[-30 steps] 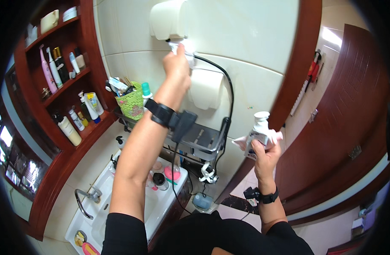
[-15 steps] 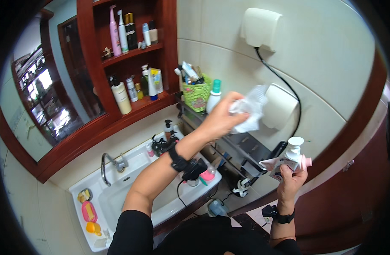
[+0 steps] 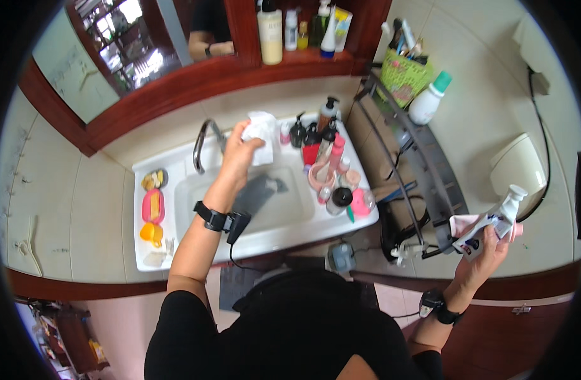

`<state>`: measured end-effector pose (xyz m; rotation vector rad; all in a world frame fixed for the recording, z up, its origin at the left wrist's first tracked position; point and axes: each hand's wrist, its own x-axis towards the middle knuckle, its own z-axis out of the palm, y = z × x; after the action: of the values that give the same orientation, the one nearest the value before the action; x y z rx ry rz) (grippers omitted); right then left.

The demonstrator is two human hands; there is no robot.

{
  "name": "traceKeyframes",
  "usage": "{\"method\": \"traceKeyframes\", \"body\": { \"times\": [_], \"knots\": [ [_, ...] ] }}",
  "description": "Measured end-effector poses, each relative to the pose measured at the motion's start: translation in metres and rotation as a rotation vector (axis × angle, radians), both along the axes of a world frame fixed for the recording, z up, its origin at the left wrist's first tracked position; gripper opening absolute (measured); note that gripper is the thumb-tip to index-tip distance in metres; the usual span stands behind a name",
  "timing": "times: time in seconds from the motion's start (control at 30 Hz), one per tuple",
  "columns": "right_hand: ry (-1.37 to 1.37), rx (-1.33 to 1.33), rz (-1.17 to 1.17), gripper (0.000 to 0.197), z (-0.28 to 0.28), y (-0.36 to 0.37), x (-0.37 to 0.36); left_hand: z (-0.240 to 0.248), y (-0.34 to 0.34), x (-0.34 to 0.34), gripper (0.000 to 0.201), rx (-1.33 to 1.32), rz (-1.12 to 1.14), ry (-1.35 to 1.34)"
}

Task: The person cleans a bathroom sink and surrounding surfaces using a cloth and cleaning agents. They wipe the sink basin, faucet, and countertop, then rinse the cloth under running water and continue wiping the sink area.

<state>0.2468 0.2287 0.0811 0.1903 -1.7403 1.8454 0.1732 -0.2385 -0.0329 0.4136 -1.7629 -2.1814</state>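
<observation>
One white sink (image 3: 284, 234) spreads below me, bottles (image 3: 328, 113) crowding its right edge. Beyond that edge stands a dark rack (image 3: 423, 155) bearing a green basket (image 3: 404, 76). My right hand (image 3: 477, 263), near the rack's front end, has its grip closed on tubes (image 3: 471, 244) with white and pink ends. My left hand (image 3: 237, 158) pinches a white tissue (image 3: 261, 152) over the sink's back edge. A pink soap dish (image 3: 146, 208) sits along the left edge.

Head-worn fisheye looks down on both hands (image 3: 237, 157) (image 3: 484, 258).
</observation>
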Motion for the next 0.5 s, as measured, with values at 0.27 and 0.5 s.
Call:
{"method": "traceKeyframes", "body": {
  "times": [0.27, 0.5],
  "knots": [
    [-0.059, 0.035, -0.039, 0.023, 0.006, 0.006, -0.005, -0.078, -0.048, 0.048, 0.035, -0.043, 0.169, -0.169],
    [-0.102, 0.078, -0.133, 0.025, -0.008, 0.008, -0.019, -0.083, -0.072, 0.081, 0.032, -0.014, 0.274, -0.222]
  ]
}}
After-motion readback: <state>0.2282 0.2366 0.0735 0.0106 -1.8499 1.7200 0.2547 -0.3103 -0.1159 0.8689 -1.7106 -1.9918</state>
